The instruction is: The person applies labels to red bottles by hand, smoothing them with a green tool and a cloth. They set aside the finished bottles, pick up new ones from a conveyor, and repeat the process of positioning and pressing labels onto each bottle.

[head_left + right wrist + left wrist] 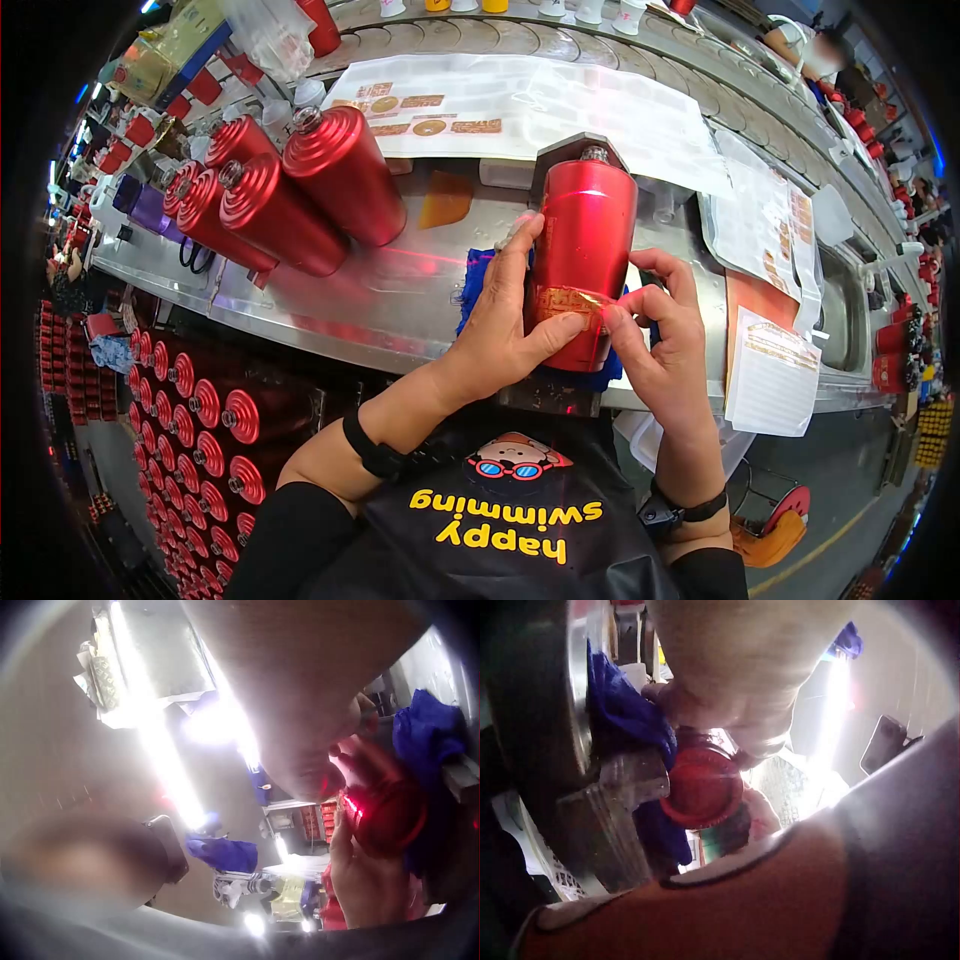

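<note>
A glossy red bottle [588,220] with a clear threaded neck leans on a dark angled holder [566,152] over a blue cloth [472,288]. My left hand [490,340] holds its left side, fingers along the body and thumb pressing near a gold label [562,300] low on the front. At the label's right end, the thumb and index finger of my right hand [672,335] pinch its edge. Thin red light lines cross the bottle. Its round red base [703,787] faces the left wrist camera. Both wrists wear dark bands.
Several red bottles [340,170] stand at the left of the metal bench [420,270]. Sheets of gold labels [450,105] lie behind, with more label sheets [760,220] at right beside a sink [845,305]. An amber piece [446,198] lies on the bench. Rows of red bottles [200,455] fill the lower left.
</note>
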The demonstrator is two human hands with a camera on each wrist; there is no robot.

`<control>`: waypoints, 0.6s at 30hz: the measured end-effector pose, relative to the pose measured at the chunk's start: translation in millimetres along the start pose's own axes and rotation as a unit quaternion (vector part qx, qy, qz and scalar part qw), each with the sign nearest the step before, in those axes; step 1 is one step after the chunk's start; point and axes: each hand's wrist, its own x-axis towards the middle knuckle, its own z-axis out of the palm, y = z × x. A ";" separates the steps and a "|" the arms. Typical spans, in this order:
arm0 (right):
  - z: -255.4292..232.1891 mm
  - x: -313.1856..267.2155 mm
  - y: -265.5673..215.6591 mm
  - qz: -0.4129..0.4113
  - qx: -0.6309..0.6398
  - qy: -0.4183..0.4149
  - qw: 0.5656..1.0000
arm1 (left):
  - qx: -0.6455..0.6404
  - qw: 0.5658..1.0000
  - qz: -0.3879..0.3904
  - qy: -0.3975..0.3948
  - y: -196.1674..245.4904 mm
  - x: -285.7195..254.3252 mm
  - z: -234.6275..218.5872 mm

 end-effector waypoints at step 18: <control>1.5 0.1 -2.0 -0.036 -0.068 0.006 0.997 | 0.047 0.998 0.035 0.021 -12.0 -1.1 5.6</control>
